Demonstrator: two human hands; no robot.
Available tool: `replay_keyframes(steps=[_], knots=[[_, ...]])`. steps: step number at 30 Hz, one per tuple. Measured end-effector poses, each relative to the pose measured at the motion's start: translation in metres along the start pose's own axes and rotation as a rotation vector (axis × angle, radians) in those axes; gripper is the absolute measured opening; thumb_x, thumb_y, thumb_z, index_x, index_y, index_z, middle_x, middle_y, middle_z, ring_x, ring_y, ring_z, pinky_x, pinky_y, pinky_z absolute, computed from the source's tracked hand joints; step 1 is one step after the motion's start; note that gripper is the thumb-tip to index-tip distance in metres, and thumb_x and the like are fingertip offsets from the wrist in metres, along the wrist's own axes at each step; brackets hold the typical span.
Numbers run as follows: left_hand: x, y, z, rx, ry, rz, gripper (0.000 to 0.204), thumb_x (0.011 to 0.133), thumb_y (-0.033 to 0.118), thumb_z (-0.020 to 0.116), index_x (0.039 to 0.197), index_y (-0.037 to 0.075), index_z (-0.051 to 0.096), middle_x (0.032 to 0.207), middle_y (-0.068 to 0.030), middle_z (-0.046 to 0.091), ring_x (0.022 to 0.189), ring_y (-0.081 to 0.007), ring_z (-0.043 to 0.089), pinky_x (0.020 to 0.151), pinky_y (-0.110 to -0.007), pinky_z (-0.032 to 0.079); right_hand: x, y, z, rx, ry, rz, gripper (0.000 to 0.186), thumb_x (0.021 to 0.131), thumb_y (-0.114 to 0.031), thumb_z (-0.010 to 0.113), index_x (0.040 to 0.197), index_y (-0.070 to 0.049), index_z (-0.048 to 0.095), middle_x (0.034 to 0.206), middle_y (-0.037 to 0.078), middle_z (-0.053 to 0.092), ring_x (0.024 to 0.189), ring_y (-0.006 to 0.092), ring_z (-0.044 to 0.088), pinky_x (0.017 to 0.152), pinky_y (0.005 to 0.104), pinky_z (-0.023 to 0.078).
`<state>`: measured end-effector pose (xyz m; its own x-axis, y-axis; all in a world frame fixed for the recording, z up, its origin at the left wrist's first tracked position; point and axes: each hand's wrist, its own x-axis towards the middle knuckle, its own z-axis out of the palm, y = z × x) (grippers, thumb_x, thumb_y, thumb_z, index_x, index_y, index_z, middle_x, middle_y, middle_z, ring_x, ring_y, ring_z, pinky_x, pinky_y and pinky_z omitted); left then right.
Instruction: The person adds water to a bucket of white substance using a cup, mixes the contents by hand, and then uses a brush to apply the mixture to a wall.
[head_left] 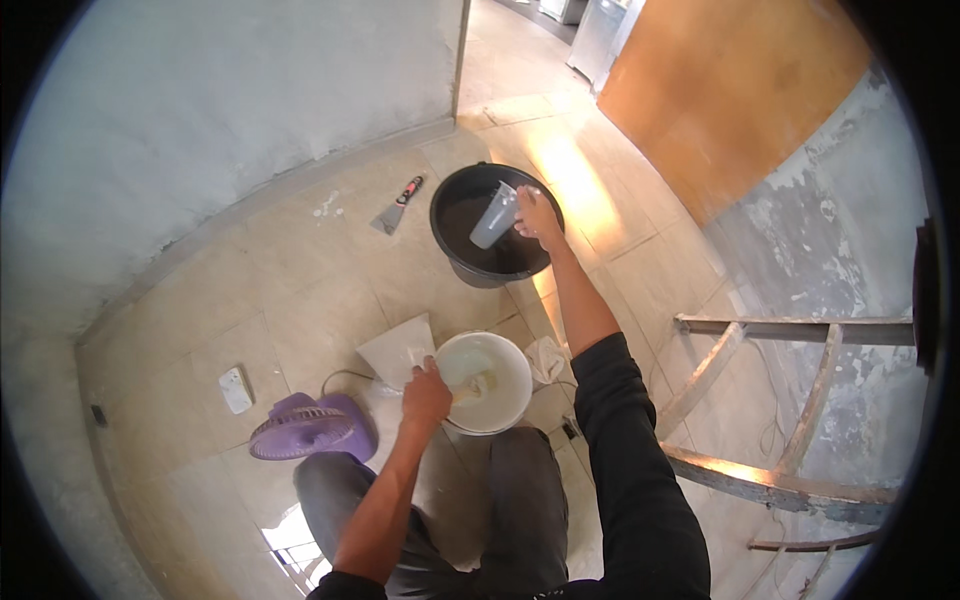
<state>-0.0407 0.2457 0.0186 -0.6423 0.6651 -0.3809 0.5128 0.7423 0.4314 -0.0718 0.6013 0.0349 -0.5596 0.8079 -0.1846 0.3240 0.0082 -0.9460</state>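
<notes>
My right hand [538,216] grips a clear plastic measuring jug [495,218], tilted over the black bucket [462,262]. Dark water seems to fill part of that bucket. Close to my knees stands a white bucket [522,400] with pale, watery contents. My left hand [427,395] is closed at its left rim. A yellowish, stick-like thing [476,386], perhaps a brush, lies inside the white bucket beside my fingers; I cannot tell whether my left hand touches it. Left of the black bucket, a putty knife [398,206] with a black and red handle rests on the tiles.
A white sheet or bag [398,348] lies against the white bucket, a crumpled white cloth [545,360] on its other side. A purple fan [318,428] and a white box-like object [236,390] are at left. A wooden ladder [780,480] stands at right, by an orange panel [730,90].
</notes>
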Motion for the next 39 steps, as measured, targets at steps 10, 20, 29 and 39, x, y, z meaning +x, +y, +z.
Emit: replay_keyframes(steps=[10,20,29,39], knots=[[0.007,0.009,0.006,-0.019,0.021,0.001,0.049,0.077,0.007,0.052,0.123,-0.006,0.039,0.106,-0.0258,0.053,0.09,-0.0404,0.06,0.079,-0.043,0.05,-0.008,0.043,0.038,-0.619,0.364,-0.214,0.039,0.081,-0.036,0.06,0.077,0.002,0.066,0.082,0.022,0.065,0.077,0.034,0.065,0.072,0.0401,0.05],[0.006,0.011,0.001,-0.029,-0.027,0.001,0.05,0.078,0.008,0.052,0.124,-0.006,0.038,0.109,-0.0263,0.051,0.092,-0.0394,0.061,0.08,-0.041,0.05,-0.035,0.044,0.044,-0.529,0.295,-0.386,0.021,0.071,-0.019,0.071,0.075,0.0,0.066,0.07,0.017,0.065,0.071,0.0293,0.066,0.065,0.0366,0.051],[0.015,0.001,0.004,-0.037,-0.052,0.008,0.039,0.081,0.012,0.047,0.115,-0.004,0.041,0.107,-0.0267,0.053,0.092,-0.0391,0.061,0.079,-0.042,0.05,-0.059,0.026,0.041,-0.372,0.233,-0.378,0.018,0.077,-0.014,0.062,0.076,0.004,0.064,0.073,0.023,0.062,0.072,0.0381,0.062,0.065,0.0423,0.049],[0.012,0.017,-0.028,-0.178,0.347,0.152,0.036,0.086,0.029,0.051,0.11,0.003,0.048,0.101,-0.0245,0.058,0.083,-0.0425,0.06,0.076,-0.044,0.05,-0.153,-0.023,0.028,-0.129,0.496,-0.508,0.024,0.083,-0.014,0.06,0.07,0.007,0.058,0.061,0.019,0.056,0.051,0.0262,0.055,0.051,0.036,0.042]])
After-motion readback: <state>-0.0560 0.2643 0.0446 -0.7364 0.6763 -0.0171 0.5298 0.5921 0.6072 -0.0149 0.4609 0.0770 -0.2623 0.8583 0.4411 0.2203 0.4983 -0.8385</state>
